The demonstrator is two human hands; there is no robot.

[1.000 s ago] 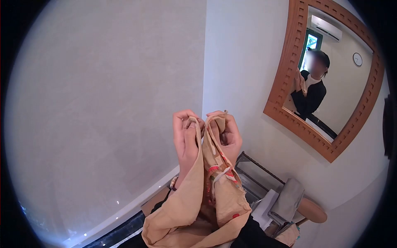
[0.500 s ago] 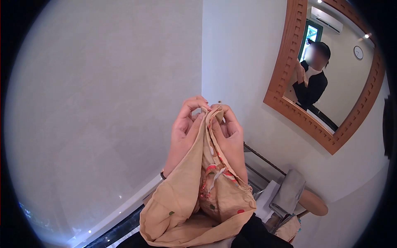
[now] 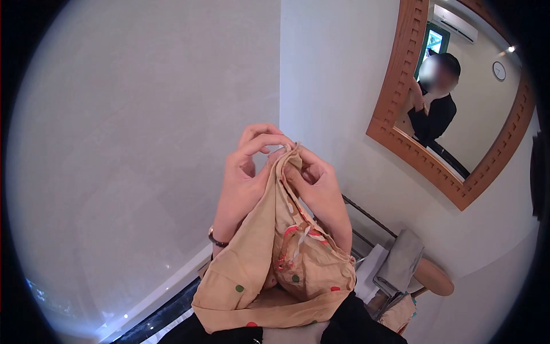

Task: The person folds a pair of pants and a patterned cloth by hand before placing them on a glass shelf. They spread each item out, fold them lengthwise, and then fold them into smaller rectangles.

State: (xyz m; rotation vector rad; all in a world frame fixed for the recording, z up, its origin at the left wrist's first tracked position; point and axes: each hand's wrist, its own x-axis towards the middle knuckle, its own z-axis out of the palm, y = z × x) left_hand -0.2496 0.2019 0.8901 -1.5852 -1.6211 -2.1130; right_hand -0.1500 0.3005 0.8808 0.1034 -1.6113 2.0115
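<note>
A tan cloth (image 3: pixel 240 269) with green and red dots and a printed patch hangs in folds in front of my body, its lower edge forming an open loop. Its gathered top comes to a peak between my two hands. My left hand (image 3: pixel 243 172) pinches this peak from the left, thumb against the fabric and index finger bent over the top. On the other side my right hand (image 3: pixel 321 183) is closed on the same gathered edge, with its thumb on the near face and its fingers curled behind. A dark bracelet (image 3: pixel 216 238) circles my left wrist.
On the right wall hangs a wood-framed mirror (image 3: pixel 375 127) reflecting a person in dark clothes. Below it stands a rack (image 3: pixel 372 217) with folded grey cloth (image 3: pixel 401 261) and a round wooden piece (image 3: pixel 432 278). A plain grey wall (image 3: pixel 143 126) fills the left.
Both hands have shifted slightly, the left hand lower and leftward with its forearm more exposed. The cloth's peak has been drawn together more tightly, and my fingers have changed position on it.
</note>
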